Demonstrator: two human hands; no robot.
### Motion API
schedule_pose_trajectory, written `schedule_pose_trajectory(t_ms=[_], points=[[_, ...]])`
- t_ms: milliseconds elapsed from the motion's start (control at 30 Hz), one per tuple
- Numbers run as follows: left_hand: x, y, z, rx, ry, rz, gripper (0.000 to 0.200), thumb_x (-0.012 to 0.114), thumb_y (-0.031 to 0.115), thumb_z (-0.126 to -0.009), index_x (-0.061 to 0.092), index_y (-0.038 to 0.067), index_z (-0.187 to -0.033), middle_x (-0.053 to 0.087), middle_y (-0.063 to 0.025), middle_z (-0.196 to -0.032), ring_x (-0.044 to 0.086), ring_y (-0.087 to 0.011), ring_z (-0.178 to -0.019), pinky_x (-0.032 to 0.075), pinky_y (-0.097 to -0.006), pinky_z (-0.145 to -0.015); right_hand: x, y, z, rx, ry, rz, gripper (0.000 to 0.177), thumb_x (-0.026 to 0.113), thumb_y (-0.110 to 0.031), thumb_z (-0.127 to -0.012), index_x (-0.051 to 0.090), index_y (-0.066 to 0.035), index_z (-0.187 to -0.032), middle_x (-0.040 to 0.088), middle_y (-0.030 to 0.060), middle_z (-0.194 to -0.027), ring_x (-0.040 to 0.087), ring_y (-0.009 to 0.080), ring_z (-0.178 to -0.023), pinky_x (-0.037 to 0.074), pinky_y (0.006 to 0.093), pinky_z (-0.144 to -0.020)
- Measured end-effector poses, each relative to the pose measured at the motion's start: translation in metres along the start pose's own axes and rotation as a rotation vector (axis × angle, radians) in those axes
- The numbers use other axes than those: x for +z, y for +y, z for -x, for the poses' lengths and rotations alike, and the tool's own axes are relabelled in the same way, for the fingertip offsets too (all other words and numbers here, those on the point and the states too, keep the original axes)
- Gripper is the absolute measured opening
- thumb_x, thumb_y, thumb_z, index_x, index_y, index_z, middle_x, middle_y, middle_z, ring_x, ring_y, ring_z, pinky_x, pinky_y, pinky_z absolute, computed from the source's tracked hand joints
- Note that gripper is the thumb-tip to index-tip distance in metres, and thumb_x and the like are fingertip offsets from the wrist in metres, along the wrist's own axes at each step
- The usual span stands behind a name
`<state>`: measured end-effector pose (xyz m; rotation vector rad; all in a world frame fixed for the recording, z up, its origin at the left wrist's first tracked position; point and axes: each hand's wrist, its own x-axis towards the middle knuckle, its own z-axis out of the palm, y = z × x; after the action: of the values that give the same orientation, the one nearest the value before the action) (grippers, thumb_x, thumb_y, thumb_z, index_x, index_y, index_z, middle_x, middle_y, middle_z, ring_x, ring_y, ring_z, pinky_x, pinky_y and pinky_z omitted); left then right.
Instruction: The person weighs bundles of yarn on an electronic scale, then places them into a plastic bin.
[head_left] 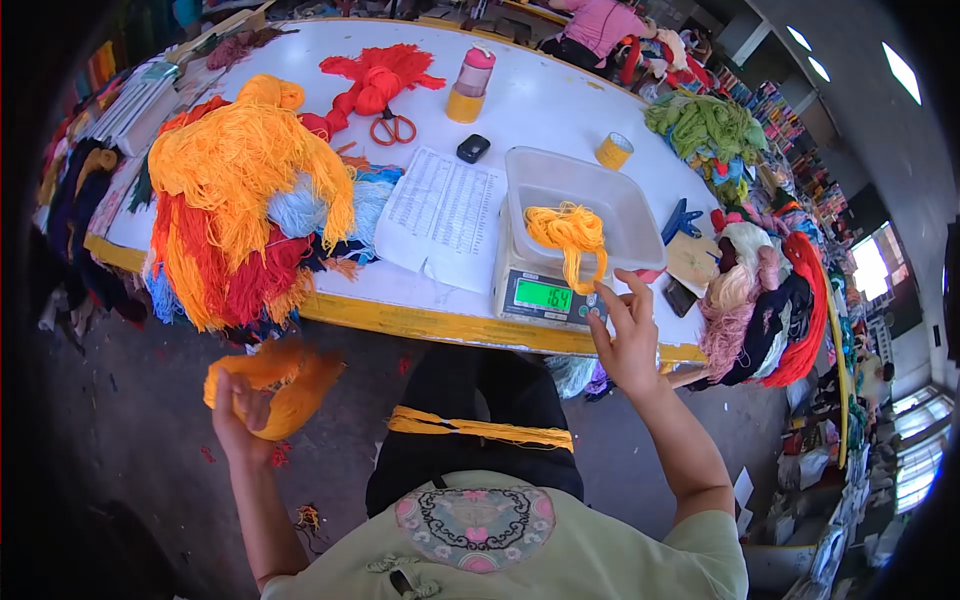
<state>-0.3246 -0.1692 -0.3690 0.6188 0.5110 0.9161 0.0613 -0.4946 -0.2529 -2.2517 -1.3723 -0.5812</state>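
My left hand (243, 418) is closed round a hank of orange yarn (300, 390), held out past the table's front edge at the left. My right hand (630, 330) has its fingers apart beside the digital scale (510, 300), near its buttons, and holds nothing. On the scale sits a clear plastic tub (630, 215) with a small bundle of yellow-orange yarn (565, 232) in it, some strands hanging over the front rim. The green display seems to read 164. Across my lap lies a strand bundle of yellow yarn (480, 428).
A big heap of orange yarn (240, 150) covers the table's left side. Nearby are a written sheet (440, 215), red-handled scissors (393, 128), a black object (473, 148), a pink-topped bottle (470, 85), and a tape roll (614, 150). Mixed yarn (760, 290) lies at right. A person (595, 25) is beyond.
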Motion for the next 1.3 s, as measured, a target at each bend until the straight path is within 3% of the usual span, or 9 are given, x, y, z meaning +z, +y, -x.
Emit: schedule_pose_trajectory(t_ms=[67,200,367,500,600,700,833,933,1300], points=[[0.035,0.025,0.006,-0.056,-0.471,0.439,0.043,0.058,0.045,-0.097,0.056,0.009,-0.121,0.060,-0.0055,-0.089,0.049,-0.0080,-0.055,0.039,-0.0212,-0.046,-0.004,0.005,0.004,0.001,0.016,-0.024,0.045,0.075,-0.002,-0.078,0.061,-0.004,-0.121,0.049,0.0161,-0.131,0.063,0.0226,-0.078,0.053,0.0329,-0.063],[0.141,0.018,0.028,0.215,-0.631,0.083,0.082,0.067,0.057,-0.086,0.042,0.003,-0.142,0.062,-0.0134,-0.119,0.058,-0.0136,-0.079,0.049,-0.0244,-0.065,-0.003,0.007,0.002,0.024,0.026,-0.014,0.046,0.076,-0.002,-0.076,0.062,-0.004,-0.120,0.046,0.0181,-0.135,0.059,0.0286,-0.098,0.050,0.0373,-0.079],[0.144,-0.011,0.018,-0.026,-0.979,0.090,0.039,0.060,0.042,-0.096,0.064,0.003,-0.102,0.069,-0.0208,-0.097,0.064,-0.0212,-0.062,0.055,-0.0339,-0.059,0.007,0.003,-0.017,-0.014,-0.002,0.150,0.051,0.079,-0.005,-0.070,0.063,-0.007,-0.118,0.041,0.0206,-0.140,0.044,0.0375,-0.123,0.034,0.0505,-0.102],[0.191,-0.052,0.032,0.033,-1.020,-0.335,0.021,0.058,0.018,-0.098,0.062,0.004,-0.113,0.067,-0.0191,-0.114,0.069,-0.0279,-0.094,0.058,-0.0390,-0.072,0.028,-0.008,-0.014,-0.011,0.012,0.272,0.038,0.077,-0.013,-0.072,0.064,-0.009,-0.107,0.047,0.0164,-0.135,0.045,0.0358,-0.120,0.032,0.0527,-0.096],[0.231,-0.080,0.032,0.606,-1.157,-0.776,0.031,0.060,0.007,-0.092,0.059,0.005,-0.123,0.061,-0.0168,-0.128,0.061,-0.0324,-0.116,0.053,-0.0420,-0.091,0.026,-0.044,0.001,-0.118,-0.055,0.259,0.026,0.074,-0.015,-0.072,0.063,-0.011,-0.095,0.057,0.0092,-0.117,0.051,0.0289,-0.107,0.032,0.0476,-0.086],[0.248,-0.102,0.046,0.508,-1.122,-1.075,0.033,0.061,0.008,-0.093,0.060,0.003,-0.125,0.059,-0.0158,-0.132,0.054,-0.0322,-0.125,0.040,-0.0425,-0.107,-0.001,-0.080,0.023,-0.175,-0.186,-0.087,0.018,0.069,-0.018,-0.076,0.064,-0.011,-0.092,0.061,0.0029,-0.087,0.056,0.0216,-0.095,0.033,0.0457,-0.086],[0.245,-0.117,0.054,0.201,-1.166,-1.328,0.035,0.066,0.013,-0.091,0.060,0.007,-0.125,0.068,-0.0132,-0.104,0.065,-0.0317,-0.094,0.050,-0.0408,-0.082,-0.019,-0.060,0.050,0.164,-0.442,-0.542,0.017,0.075,-0.023,-0.080,0.062,-0.013,-0.078,0.059,0.0026,-0.075,0.056,0.0215,-0.077,0.034,0.0394,-0.083],[0.235,-0.125,0.055,0.283,-1.122,-1.128,0.025,0.065,0.013,-0.092,0.065,0.008,-0.116,0.067,-0.0100,-0.090,0.063,-0.0270,-0.079,0.049,-0.0375,-0.072,-0.005,-0.017,0.087,0.371,-0.099,-0.824,0.016,0.077,-0.013,-0.081,0.067,-0.010,-0.093,0.065,0.0050,-0.088,0.061,0.0245,-0.087,0.045,0.0336,-0.082],[0.229,-0.137,0.057,0.091,-1.127,-1.076,0.024,0.064,0.012,-0.093,0.066,0.009,-0.117,0.065,-0.0066,-0.087,0.061,-0.0193,-0.074,0.049,-0.0316,-0.068,0.002,0.112,0.156,0.177,-0.077,0.201,0.040,0.077,-0.012,-0.074,0.062,-0.010,-0.111,0.065,0.0029,-0.119,0.061,0.0237,-0.105,0.040,0.0415,-0.093]])
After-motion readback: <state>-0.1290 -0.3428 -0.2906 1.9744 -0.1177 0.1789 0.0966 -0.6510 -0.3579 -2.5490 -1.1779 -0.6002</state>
